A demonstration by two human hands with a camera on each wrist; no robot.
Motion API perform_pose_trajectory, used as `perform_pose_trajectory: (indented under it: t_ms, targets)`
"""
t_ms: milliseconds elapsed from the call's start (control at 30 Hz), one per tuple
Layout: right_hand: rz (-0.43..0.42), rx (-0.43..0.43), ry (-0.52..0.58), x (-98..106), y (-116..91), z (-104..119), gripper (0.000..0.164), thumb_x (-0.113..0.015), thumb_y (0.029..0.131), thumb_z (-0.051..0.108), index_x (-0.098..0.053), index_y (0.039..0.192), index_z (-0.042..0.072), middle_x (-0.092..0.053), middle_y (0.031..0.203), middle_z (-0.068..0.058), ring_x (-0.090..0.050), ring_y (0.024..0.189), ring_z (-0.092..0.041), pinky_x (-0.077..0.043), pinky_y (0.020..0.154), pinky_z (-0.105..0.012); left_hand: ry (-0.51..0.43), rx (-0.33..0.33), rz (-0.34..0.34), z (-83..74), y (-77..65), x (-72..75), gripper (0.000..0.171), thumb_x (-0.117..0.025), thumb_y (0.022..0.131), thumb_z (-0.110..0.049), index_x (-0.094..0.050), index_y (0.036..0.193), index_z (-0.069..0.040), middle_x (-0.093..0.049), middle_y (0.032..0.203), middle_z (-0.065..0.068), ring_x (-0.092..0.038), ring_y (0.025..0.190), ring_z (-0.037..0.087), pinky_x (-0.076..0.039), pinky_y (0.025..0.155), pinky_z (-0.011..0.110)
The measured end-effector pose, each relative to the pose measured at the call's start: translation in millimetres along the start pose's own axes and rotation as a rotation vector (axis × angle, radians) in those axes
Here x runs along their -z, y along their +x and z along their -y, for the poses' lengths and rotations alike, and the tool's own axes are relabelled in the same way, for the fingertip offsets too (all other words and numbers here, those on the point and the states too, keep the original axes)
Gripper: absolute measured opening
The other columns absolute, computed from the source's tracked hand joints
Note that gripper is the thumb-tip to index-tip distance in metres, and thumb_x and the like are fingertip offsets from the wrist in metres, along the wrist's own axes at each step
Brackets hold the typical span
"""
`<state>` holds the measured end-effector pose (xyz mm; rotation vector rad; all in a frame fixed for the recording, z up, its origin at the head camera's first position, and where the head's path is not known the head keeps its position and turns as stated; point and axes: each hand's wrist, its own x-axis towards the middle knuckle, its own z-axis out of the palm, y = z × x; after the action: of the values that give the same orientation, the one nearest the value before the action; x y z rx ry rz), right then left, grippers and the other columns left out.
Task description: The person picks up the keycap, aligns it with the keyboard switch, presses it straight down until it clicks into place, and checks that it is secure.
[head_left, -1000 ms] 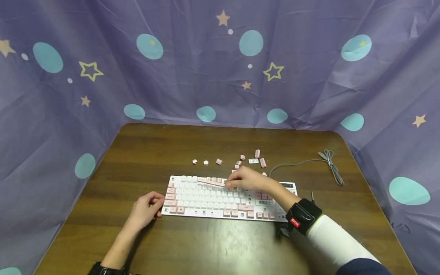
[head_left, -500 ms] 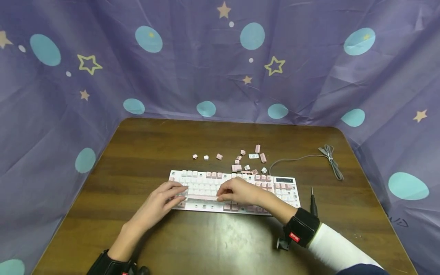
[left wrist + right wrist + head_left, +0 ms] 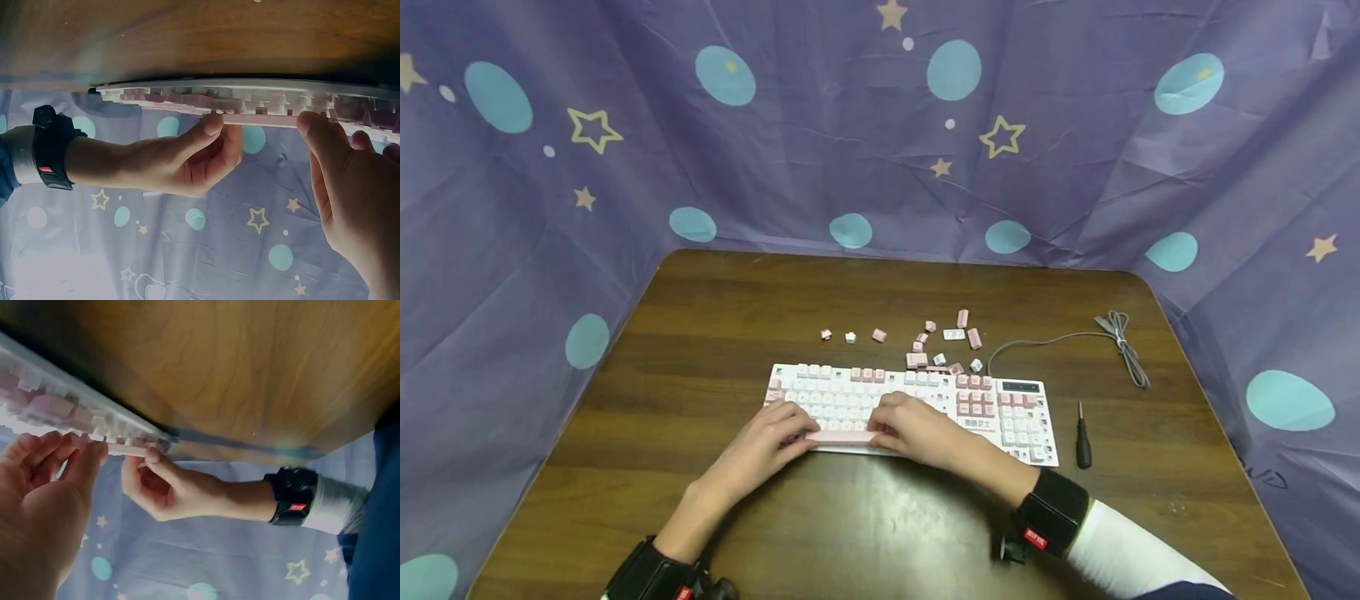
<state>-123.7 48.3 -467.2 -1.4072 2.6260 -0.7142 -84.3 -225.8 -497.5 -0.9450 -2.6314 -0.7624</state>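
Long pink bar-shaped plastic keycap (image 3: 842, 437): we saw it lying lengthwise along the near edge of the long white-and-pink plastic keyboard (image 3: 981, 424), a little left of the keyboard's middle; we could not tell whether it was seated.
Left hand (image 3: 763, 437): we saw it pinching the bar's left end, thumb on the side nearer the person.
Right hand (image 3: 917, 429): we saw it pinching the bar's right end between thumb and curled fingers.
Keys on board: we noted white and pink caps in rows, with small dark gaps among them.
Loose pink and white plastic keycaps (image 3: 878, 335): we found them scattered beyond the keyboard's far edge, most clustered right of its middle, three strung out to the left.
Thin grey cable (image 3: 1052, 340): we followed it from the keyboard's far edge to a tied coil beyond its right end.
Black-handled screwdriver (image 3: 1083, 450): we saw it near the keyboard's right end, its thin metal shaft pointing away from the person.
Black wrist straps with red tags (image 3: 1052, 508): we saw one on each arm, nearer the person than the keyboard.
Brown wood-grain table (image 3: 737, 308): we saw it under the keyboard.
Purple fabric curtain with pale blue ovals and stars (image 3: 820, 167): we saw it hanging beyond the keyboard's far edge and past both ends.
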Motion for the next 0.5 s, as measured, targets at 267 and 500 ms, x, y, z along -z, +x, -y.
perform_pose_trajectory:
  t_ms: [267,500]
  targets:
    - [-0.056,-0.027,-0.097,-6.3,-5.3,9.0,0.010,-0.069,0.084,0.023,-0.063,0.089,0.016,-0.057,0.085,0.006,-0.052,0.080,-0.009,-0.046,0.072,-0.023,0.055,-0.030,0.017,-0.5,0.3,0.2,0.014,-0.072,0.082,-0.024,-0.068,0.094,-0.018,-0.059,0.094,-0.010,-0.049,0.088,0.009,-0.041,0.078,0.029]
    - [-0.081,-0.013,-0.121,-10.1,-8.5,10.0,0.009,-0.069,0.085,0.023,-0.063,0.088,0.017,-0.056,0.085,0.007,-0.050,0.080,-0.010,-0.045,0.073,-0.024,0.049,-0.020,0.034,-1.1,-1.4,0.0,0.012,-0.072,0.083,-0.025,-0.068,0.093,-0.019,-0.058,0.093,-0.010,-0.048,0.088,0.007,-0.041,0.077,0.029]
